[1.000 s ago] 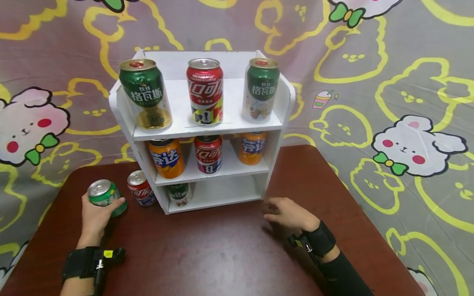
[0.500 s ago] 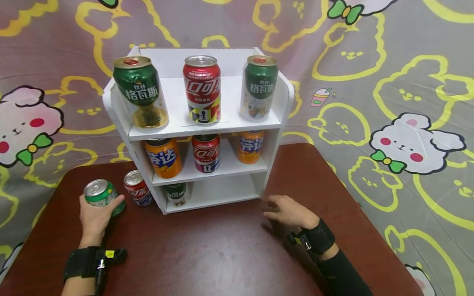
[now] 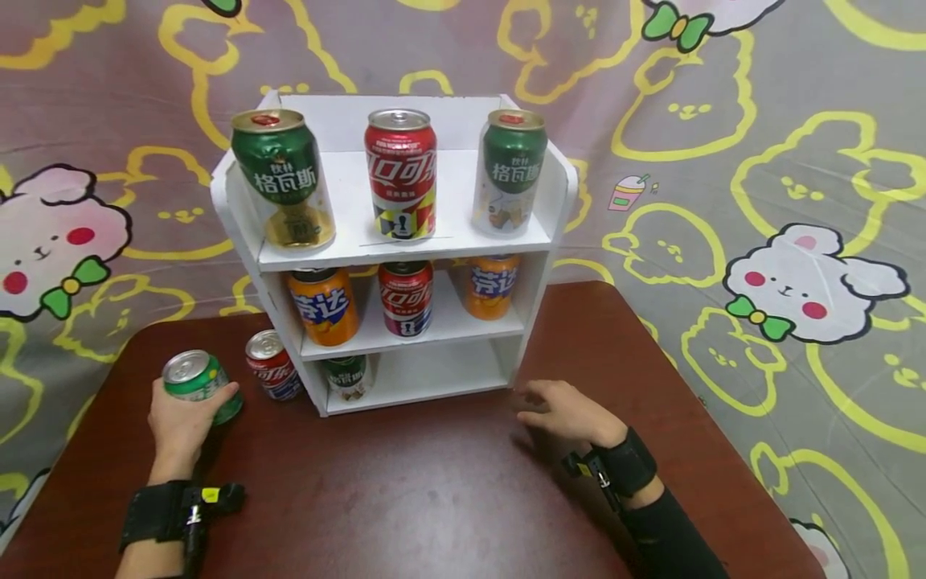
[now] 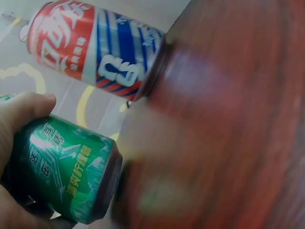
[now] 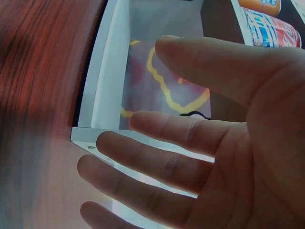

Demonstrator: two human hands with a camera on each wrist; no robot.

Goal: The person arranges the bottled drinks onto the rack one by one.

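Observation:
My left hand [image 3: 181, 426] grips a green soda can [image 3: 202, 386] round its side at the left of the table. In the left wrist view the green can [image 4: 66, 167] is upright relative to the tabletop, its base close over the wood. Just to its right, a red cola can [image 3: 273, 366] stands beside the white shelf [image 3: 434, 378]; its blue striped lower part shows in the left wrist view. My right hand [image 3: 567, 414] holds nothing. It hovers near the shelf's lower right corner, fingers spread and loosely bent in the right wrist view.
On the top tier stand two green-topped kvass cans [image 3: 285, 181] [image 3: 512, 173] with a red cola can [image 3: 400, 173] between. The middle tier has orange soda cans [image 3: 325, 310] either side of another cola can [image 3: 407, 297]. A kvass can [image 3: 349, 378] stands bottom left. Patterned cloth [image 3: 687, 121] hangs behind.
My left hand and the green can have shifted slightly left, a little farther from the red cola can. The right hand stays in about the same place.

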